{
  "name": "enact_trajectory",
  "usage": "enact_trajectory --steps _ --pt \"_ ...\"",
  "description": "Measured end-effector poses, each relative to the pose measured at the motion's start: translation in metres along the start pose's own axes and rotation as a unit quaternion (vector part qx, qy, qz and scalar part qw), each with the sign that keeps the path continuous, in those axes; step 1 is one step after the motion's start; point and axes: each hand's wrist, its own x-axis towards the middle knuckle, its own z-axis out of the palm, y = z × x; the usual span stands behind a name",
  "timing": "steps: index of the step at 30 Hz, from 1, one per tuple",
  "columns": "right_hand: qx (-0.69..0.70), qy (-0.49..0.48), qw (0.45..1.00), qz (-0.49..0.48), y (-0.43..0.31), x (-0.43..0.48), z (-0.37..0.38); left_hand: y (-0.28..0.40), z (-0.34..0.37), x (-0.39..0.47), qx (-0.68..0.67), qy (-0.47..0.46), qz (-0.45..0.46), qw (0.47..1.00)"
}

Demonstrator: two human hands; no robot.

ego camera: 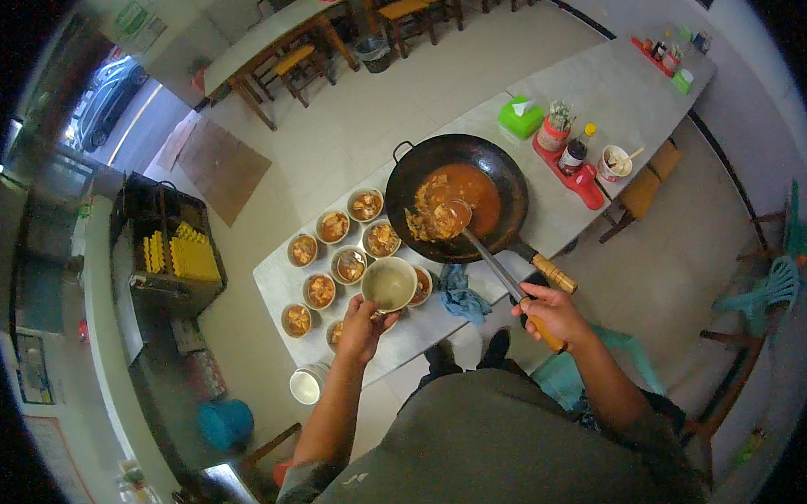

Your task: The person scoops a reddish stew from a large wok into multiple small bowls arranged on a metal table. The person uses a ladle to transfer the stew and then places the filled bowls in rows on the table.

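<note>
My left hand (366, 328) grips an empty bowl (389, 284) by its near rim, tilted above several filled bowls on the table. In my right hand (548, 316) is the wooden handle of a metal ladle (495, 265). Its scoop rests in a black wok (508, 180), among chunks of food in a reddish-brown broth (478, 188). Left of the wok, bowls of the same stew, such as one bowl (349, 264), stand close together. A stack of empty bowls (306, 386) sits at the table's near left corner.
A blue cloth (461, 293) lies beside the wok's wooden handle (554, 274). Right of the wok stand a green tissue box (521, 117), a red condiment tray (549, 152) with a sauce bottle (575, 151), and a paper cup (614, 164). A teal plastic stool (561, 377) is behind my right side.
</note>
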Motion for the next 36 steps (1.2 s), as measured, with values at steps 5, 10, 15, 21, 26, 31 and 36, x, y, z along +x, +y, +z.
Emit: enact_trajectory --steps 5,10,15,21,26,31,36 --pt "-0.090 0.012 0.996 -0.009 0.002 -0.004 -0.014 -0.005 0.012 -0.006 0.001 0.006 -0.003 1.000" --pt "-0.078 0.009 0.997 0.009 -0.004 -0.012 -0.014 -0.011 0.015 -0.010 -0.013 0.024 0.004 1.000" --pt "-0.102 -0.011 0.995 -0.005 -0.006 -0.008 -0.023 -0.010 0.019 -0.013 -0.006 0.031 0.007 0.999" --pt "-0.084 -0.011 0.996 0.016 -0.010 -0.002 -0.025 -0.018 0.010 -0.008 -0.033 0.029 0.004 0.999" --pt "-0.032 -0.021 0.999 0.018 -0.016 -0.005 -0.027 -0.016 0.012 -0.008 -0.026 0.032 -0.006 0.999" --pt "0.005 -0.048 0.999 0.021 -0.025 -0.014 -0.039 -0.019 0.016 0.002 -0.015 0.030 0.012 0.999" --pt "0.005 -0.042 0.999 0.009 -0.061 -0.045 -0.034 -0.008 0.042 0.016 0.013 0.002 0.014 1.000"
